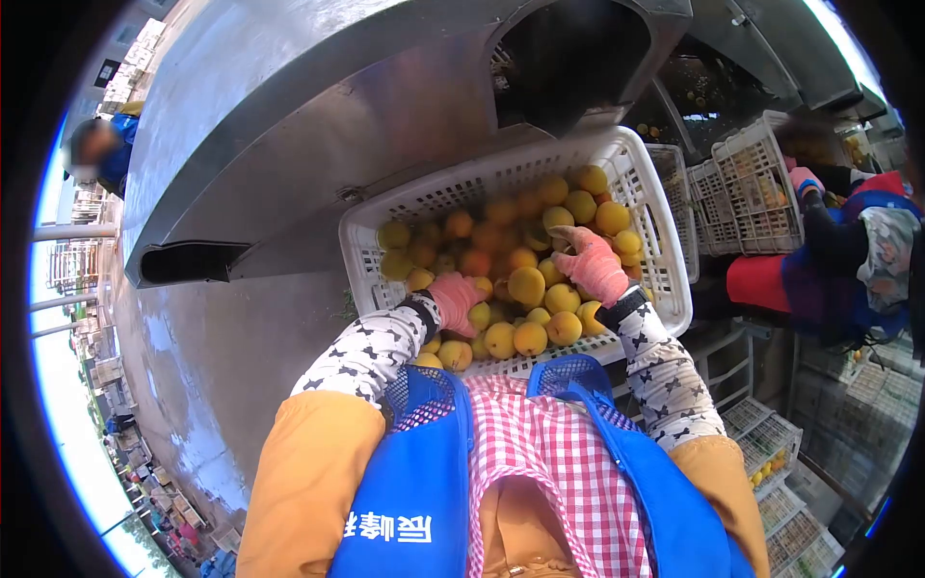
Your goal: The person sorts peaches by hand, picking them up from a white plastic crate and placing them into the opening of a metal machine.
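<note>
Grey steel machine (289, 116) with dark chute, stacked white crates (761, 173) right, daylight at edges

The white slatted plastic crate (665, 241) is open on top, so a hand can pass down into it from above. Inside, yellow and orange round fruit (528, 285) fills the floor edge to edge, leaving no bare gap between pieces. The left hand in a pink glove (455, 301) and the right hand in a pink glove (593, 265) lie on the fruit, with a strip of fruit between them. Just behind the crate's far wall rises the grey sheet-metal machine housing (289, 116), closing that side. To the right, stacked white plastic crates (752, 183) and another person's gloved hand (806, 181) crowd the passage.
</note>
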